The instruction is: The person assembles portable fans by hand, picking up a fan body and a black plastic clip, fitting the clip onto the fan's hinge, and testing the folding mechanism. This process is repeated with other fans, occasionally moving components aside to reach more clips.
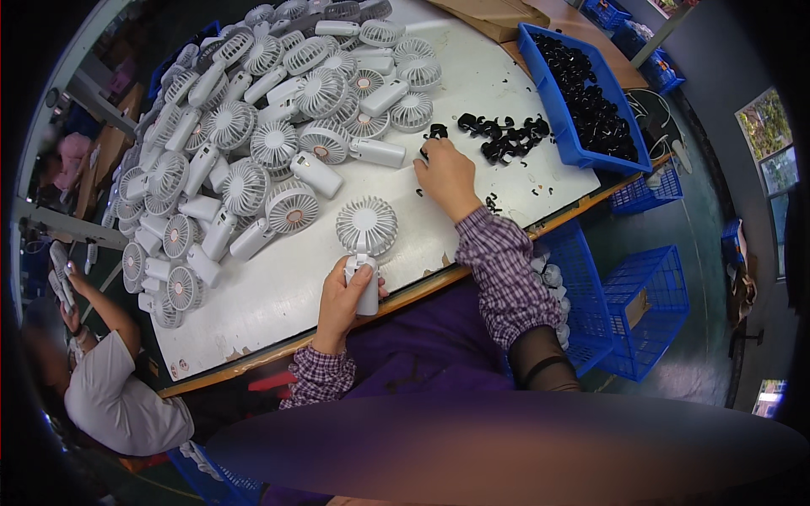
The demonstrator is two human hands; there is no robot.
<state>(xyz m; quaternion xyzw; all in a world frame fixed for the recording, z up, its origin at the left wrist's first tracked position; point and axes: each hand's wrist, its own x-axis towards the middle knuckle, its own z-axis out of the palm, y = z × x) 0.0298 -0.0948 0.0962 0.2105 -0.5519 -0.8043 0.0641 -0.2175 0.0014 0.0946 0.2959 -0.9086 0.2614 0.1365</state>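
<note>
My left hand (342, 297) grips the handle of a small white handheld fan (365, 231), held upright over the near edge of the white table (278, 287). My right hand (445, 173) reaches out flat on the table, its fingertips on a small black clip (435, 131) lying apart from a loose pile of black clips (504, 135). A big heap of white handheld fans (253, 126) covers the left and far part of the table.
A blue bin (558, 131) full of black clips stands at the table's right end. Blue crates (645, 308) stand on the floor to the right. Another person in a grey shirt (110, 396) sits at lower left. Cardboard (498, 13) lies at the far edge.
</note>
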